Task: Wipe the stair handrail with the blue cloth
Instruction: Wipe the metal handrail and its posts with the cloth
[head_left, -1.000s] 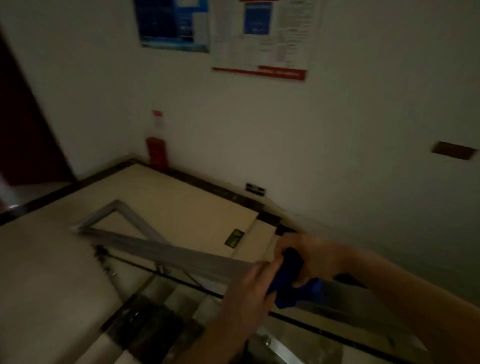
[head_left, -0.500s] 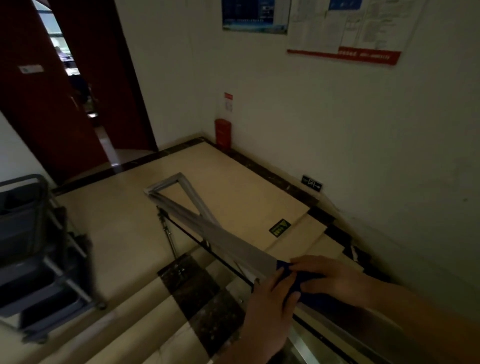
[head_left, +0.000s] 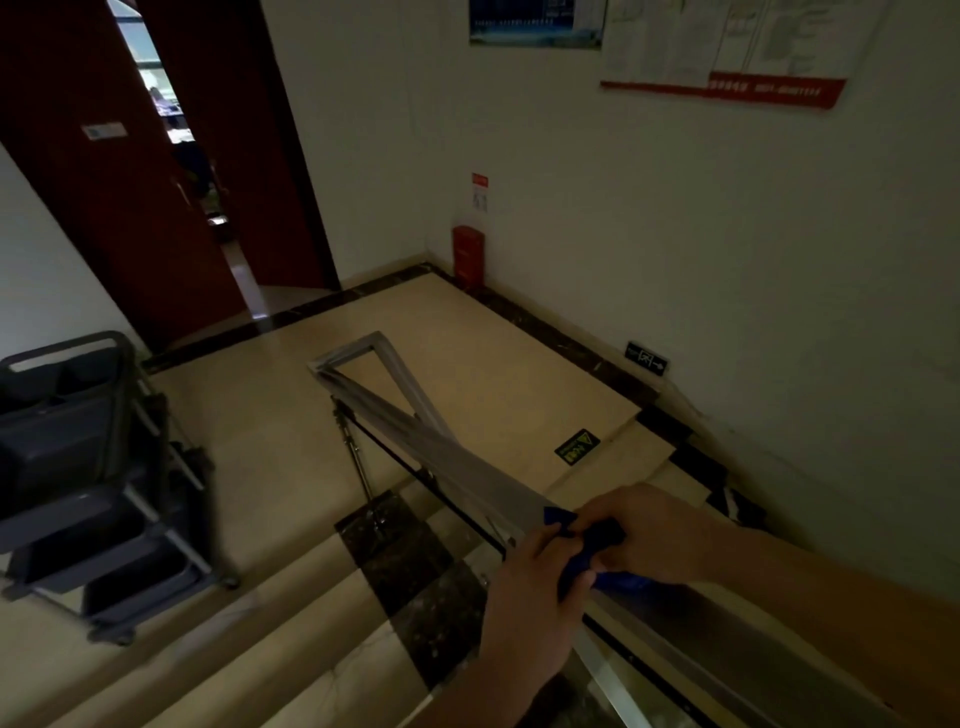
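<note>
Fingers (head_left: 576, 579) of the left hand (head_left: 535, 597) and those of the right hand (head_left: 649, 535) curl closed on the blue cloth (head_left: 582, 545), bunched between them on top of the handrail (head_left: 457, 467). Beyond the fingers the rail slopes down toward the landing (head_left: 467, 364). Well left of the fingers, a grey cart (head_left: 78, 467) stands near a red door (head_left: 104, 208).

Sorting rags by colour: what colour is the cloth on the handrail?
Blue; the cloth shows between both hands in the head view.
</note>
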